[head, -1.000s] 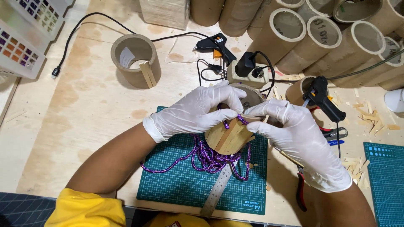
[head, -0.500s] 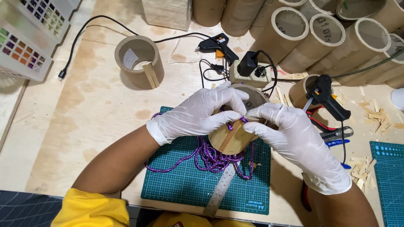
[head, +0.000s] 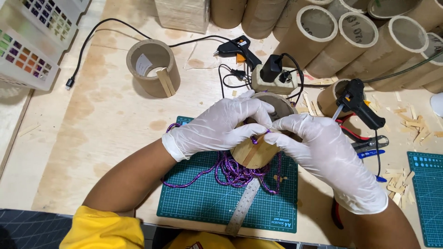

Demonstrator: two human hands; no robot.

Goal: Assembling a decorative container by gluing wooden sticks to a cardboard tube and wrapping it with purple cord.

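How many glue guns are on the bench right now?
2. One black glue gun lies behind the white power strip; the other black glue gun rests on a short cardboard tube at right. Others may be hidden.

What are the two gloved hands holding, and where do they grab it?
Both hands, left hand and right hand, hold a short cardboard tube by its upper side, fingertips pinching purple cord against it.

Both hands wear thin white disposable gloves, the left hand (head: 217, 127) and the right hand (head: 330, 159) alike, cuffs bunched at the wrists. Yellow sleeve (head: 104, 228) at lower left of the frame.
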